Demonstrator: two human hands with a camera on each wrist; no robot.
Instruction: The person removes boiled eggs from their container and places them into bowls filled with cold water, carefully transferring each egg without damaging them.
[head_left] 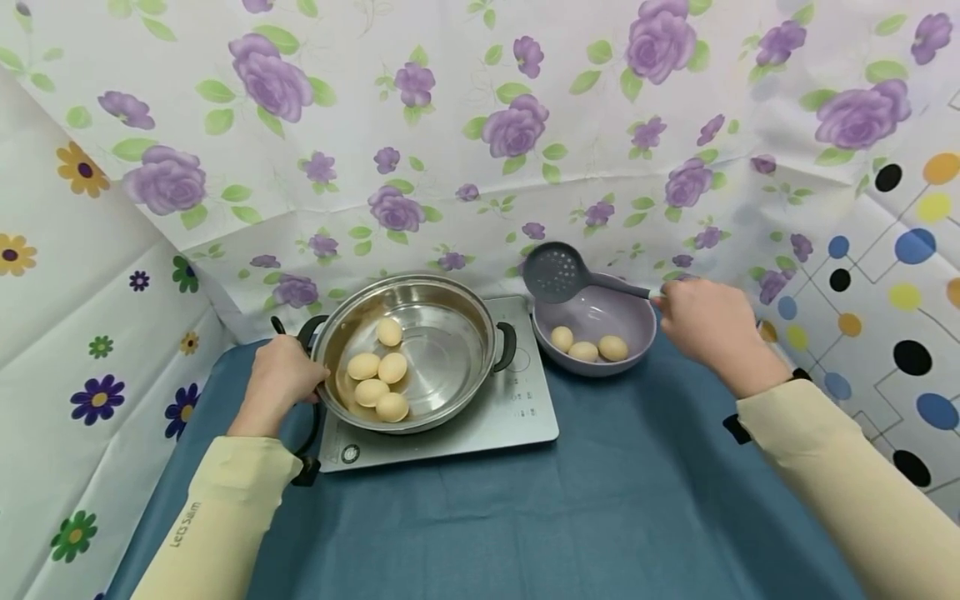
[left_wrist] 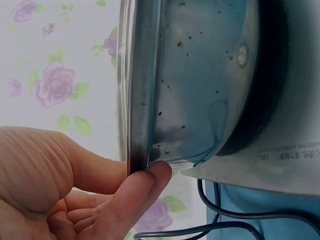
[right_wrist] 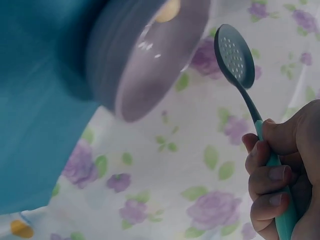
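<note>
Blue tabletop, 3 patterned walls

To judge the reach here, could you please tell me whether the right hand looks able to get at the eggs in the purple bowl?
Probably yes: the right hand, gripping the skimmer, is near the purple bowl, whose top is open, and the head view shows nothing covering the three eggs visible in it.

Shiny metal pot, matt plastic-looking skimmer, smooth, glossy bowl.
</note>
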